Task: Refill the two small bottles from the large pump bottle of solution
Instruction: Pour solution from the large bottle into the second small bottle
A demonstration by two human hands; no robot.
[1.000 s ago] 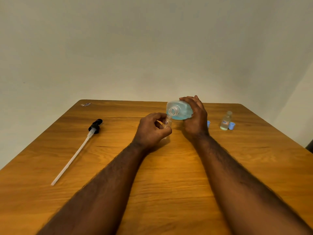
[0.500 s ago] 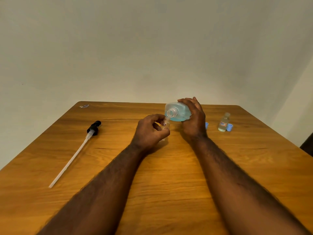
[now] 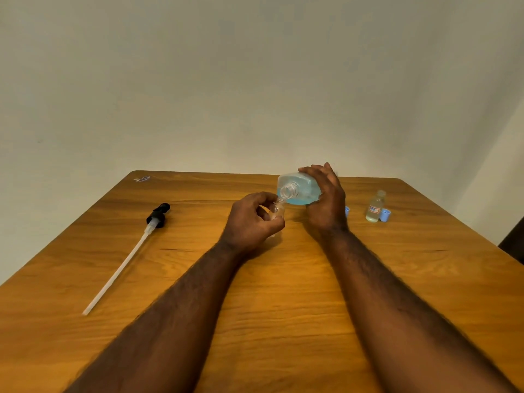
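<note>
Tipping the large bottle (image 3: 299,190) on its side with our right hand (image 3: 326,202), we keep its open neck pointed toward us and down, right at the mouth of the small bottle (image 3: 276,209) that our left hand (image 3: 252,222) grips. Both hands are closed around what they carry: the right wraps the wide body of the large bottle, where blue solution pools along the lower side, and the left curls its fingers (image 3: 272,222) around the clear small bottle so that only its neck and shoulder show. The 2 mouths look touching or nearly so; we cannot tell whether liquid is passing. The second small bottle (image 3: 375,207) stands upright and uncapped on the tabletop (image 3: 283,293) well to the right, holding pale liquid, with 1 blue cap (image 3: 385,215) just beside it. Another blue cap (image 3: 347,211) peeks out from behind our right wrist. The pump head with its long tube (image 3: 124,259) lies flat on the left.
</note>
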